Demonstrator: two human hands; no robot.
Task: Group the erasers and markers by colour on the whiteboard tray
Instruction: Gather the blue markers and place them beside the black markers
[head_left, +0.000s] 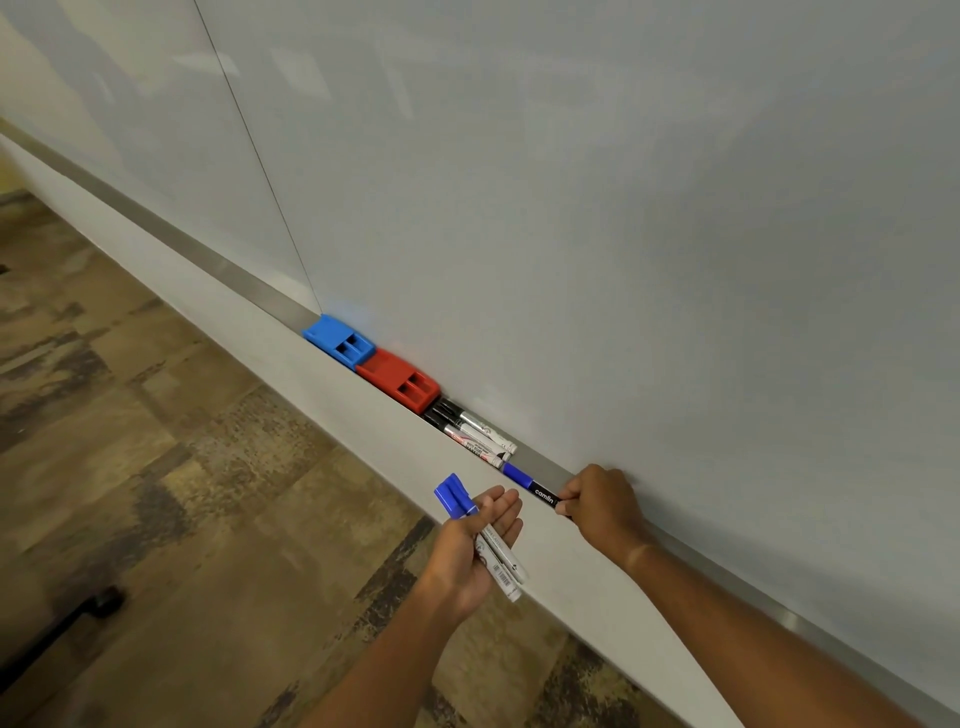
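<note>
Gripping two blue-capped markers (480, 535) in your left hand (475, 551); right hand (602, 501) pinches blue marker (532, 487) on tray (558, 475), 5 o'clock of black markers (470, 428); light, stiff, slick — hold mid-barrel

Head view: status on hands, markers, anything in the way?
Left hand grips two blue-capped markers. Right hand pinches blue camlin marker over tray. Black markers beside red eraser, blue eraser beyond. Nothing in the way.
</note>
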